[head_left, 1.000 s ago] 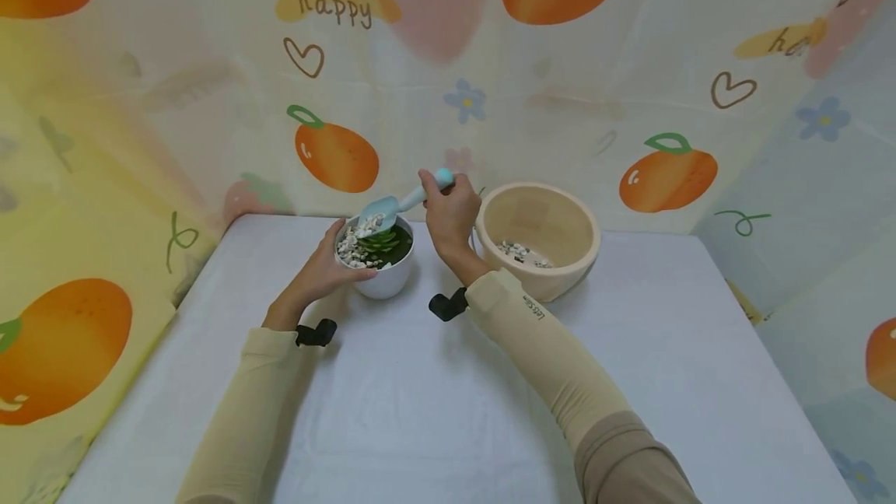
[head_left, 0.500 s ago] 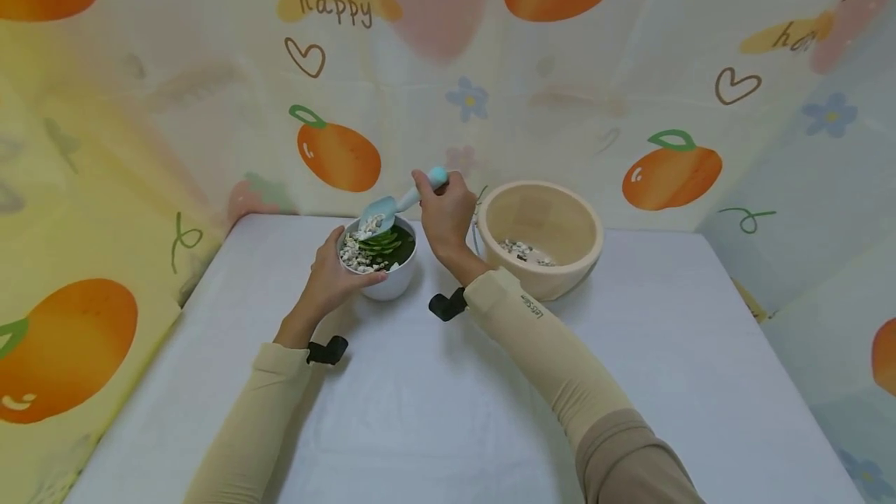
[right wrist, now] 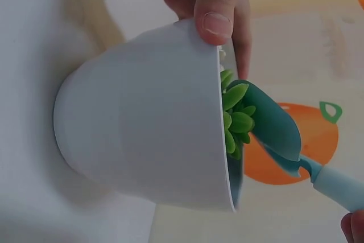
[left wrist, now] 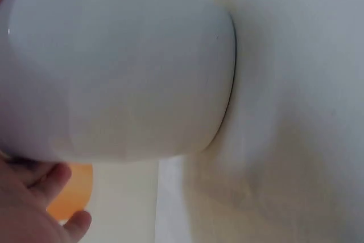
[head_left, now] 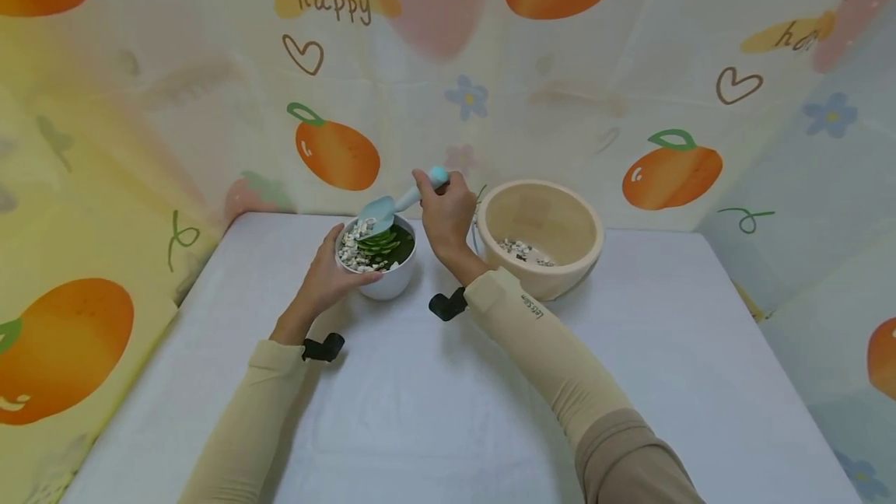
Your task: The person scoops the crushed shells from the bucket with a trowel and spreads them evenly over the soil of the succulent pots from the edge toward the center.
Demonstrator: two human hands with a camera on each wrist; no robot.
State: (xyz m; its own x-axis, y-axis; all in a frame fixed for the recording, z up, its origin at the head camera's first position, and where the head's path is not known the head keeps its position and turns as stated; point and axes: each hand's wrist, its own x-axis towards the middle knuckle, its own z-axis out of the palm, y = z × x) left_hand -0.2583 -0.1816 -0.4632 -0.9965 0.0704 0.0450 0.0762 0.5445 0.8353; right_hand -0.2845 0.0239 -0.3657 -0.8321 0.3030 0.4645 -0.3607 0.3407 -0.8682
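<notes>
My left hand [head_left: 323, 274] grips a white flowerpot [head_left: 385, 286] by its rim, thumb at the near side and fingers round the left. Inside the pot a green succulent [head_left: 380, 243] grows in dark soil, with white pebbles [head_left: 355, 257] covering the left part. Between thumb and fingers, my right hand [head_left: 448, 212] holds the handle of a light blue hand trowel [head_left: 379, 213]. Its blade tilts down over the pot's far left rim, pebbles at its tip. In the right wrist view the blade [right wrist: 273, 120] hangs close behind the succulent's leaves [right wrist: 236, 118].
Right of my right hand stands a wide beige bowl-shaped planter [head_left: 539, 282], some pebbles [head_left: 521, 251] left on its floor. Both stand near the far edge of a white-covered table [head_left: 434, 411]. A fruit-print cloth [head_left: 546, 115] hangs behind.
Pebbles have slid off the trowel blade into the left side of the pot, so the blade shows barer. The right hand moved slightly left, and the left wrist shifted a little.
</notes>
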